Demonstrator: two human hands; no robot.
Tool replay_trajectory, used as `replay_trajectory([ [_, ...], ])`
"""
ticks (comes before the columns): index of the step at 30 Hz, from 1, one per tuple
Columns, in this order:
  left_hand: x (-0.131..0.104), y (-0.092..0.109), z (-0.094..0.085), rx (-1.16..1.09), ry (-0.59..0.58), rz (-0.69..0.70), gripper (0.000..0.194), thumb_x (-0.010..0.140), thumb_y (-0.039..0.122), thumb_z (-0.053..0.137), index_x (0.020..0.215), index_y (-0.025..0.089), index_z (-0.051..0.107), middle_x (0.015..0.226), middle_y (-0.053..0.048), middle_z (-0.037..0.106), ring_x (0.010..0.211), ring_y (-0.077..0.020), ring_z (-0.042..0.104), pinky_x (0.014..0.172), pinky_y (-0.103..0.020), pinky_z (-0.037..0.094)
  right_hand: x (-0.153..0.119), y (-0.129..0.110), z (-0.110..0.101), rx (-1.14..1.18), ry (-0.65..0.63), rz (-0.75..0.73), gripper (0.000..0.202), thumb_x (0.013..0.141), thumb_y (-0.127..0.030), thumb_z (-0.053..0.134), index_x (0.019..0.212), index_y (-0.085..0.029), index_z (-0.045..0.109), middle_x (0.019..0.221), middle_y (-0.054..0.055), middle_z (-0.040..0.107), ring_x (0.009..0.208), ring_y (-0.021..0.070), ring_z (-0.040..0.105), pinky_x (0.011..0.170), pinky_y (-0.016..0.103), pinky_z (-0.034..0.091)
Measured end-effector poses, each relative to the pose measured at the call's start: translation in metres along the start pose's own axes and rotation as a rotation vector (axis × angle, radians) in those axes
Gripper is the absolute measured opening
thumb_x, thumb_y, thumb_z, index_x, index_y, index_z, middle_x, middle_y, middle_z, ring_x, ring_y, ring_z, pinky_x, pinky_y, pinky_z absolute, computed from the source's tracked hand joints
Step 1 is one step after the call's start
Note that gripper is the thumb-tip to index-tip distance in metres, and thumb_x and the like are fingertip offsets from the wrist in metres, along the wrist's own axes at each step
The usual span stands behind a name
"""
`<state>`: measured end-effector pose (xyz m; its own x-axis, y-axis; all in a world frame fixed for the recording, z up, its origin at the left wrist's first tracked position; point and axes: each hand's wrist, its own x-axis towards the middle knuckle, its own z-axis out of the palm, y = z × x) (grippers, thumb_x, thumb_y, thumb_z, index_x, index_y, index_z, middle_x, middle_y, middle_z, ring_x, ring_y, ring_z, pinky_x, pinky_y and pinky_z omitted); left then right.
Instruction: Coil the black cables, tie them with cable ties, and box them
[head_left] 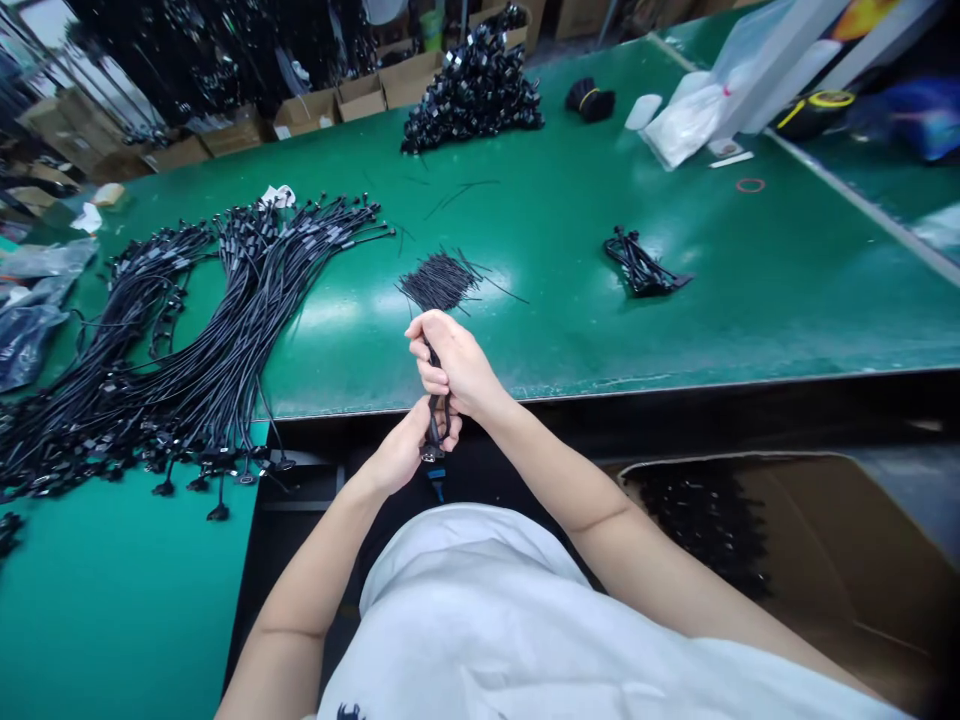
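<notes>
Pointing toward thin black strips (439, 281) at twelve o'clock, a cable (433, 436) is clasped by left hand (399, 450) and nearer right hand (463, 366).

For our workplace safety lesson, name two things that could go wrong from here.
The loose black ties lie just beyond the right hand, so a forearm or sleeve might scatter them. Connectors on the long cables hang past the pile at the left and could snag and drag others along.
</notes>
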<state>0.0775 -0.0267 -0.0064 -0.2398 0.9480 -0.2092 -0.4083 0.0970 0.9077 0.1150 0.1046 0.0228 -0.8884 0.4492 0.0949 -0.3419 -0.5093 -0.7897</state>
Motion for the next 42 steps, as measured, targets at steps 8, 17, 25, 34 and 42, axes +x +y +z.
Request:
replay_trajectory([
  [8,0.02,-0.013,0.005,0.09,0.036,0.006,0.04,0.093,0.053,0.047,0.082,0.015,0.053,0.066,0.0,0.047,0.059,-0.0108,0.041,0.06,-0.026,0.033,0.007,0.004,-0.017,-0.071,-0.034,0.023,0.03,0.094,-0.048,0.052,0.087,-0.019,0.052,0.066,-0.007,0.04,0.038,0.001,0.026,0.03,0.011,0.019],
  [17,0.036,0.003,0.011,-0.45,0.025,-0.25,0.023,0.09,0.032,0.052,0.08,0.012,0.056,0.064,0.003,0.033,0.054,-0.0083,0.034,0.057,-0.022,0.037,0.013,0.0,-0.028,-0.09,0.014,-0.035,0.031,0.092,-0.051,0.054,0.087,-0.02,0.052,0.066,-0.007,0.039,0.039,0.0018,0.029,0.031,0.012,0.024],
  [25,0.04,-0.004,0.02,-0.51,-0.023,-0.324,0.028,0.087,0.038,0.063,0.082,0.01,0.059,0.064,0.003,0.034,0.054,-0.0068,0.032,0.056,-0.018,0.04,0.009,-0.008,-0.043,0.283,0.035,0.28,0.031,0.091,-0.046,0.056,0.08,-0.018,0.048,0.058,-0.01,0.031,0.038,0.0013,0.011,0.03,0.012,0.011],
  [34,0.036,-0.011,0.005,-0.344,0.252,-0.101,0.035,0.078,0.04,0.075,0.074,0.011,0.056,0.061,0.004,0.033,0.052,-0.0047,0.028,0.045,-0.014,0.027,0.018,-0.046,-0.132,-1.354,0.342,-0.065,0.017,0.091,-0.033,0.056,0.095,-0.017,0.061,0.105,0.009,0.057,0.092,0.02,0.058,0.082,0.032,0.046],
  [42,0.05,0.015,0.006,-0.398,0.246,-0.013,0.027,0.08,0.033,0.073,0.089,0.013,0.059,0.063,0.004,0.037,0.053,-0.0058,0.032,0.045,-0.014,0.029,0.043,-0.061,-0.18,-1.782,0.345,0.229,0.011,0.089,-0.018,0.052,0.085,-0.011,0.059,0.096,0.017,0.063,0.09,0.0268,0.06,0.078,0.036,0.043],
])
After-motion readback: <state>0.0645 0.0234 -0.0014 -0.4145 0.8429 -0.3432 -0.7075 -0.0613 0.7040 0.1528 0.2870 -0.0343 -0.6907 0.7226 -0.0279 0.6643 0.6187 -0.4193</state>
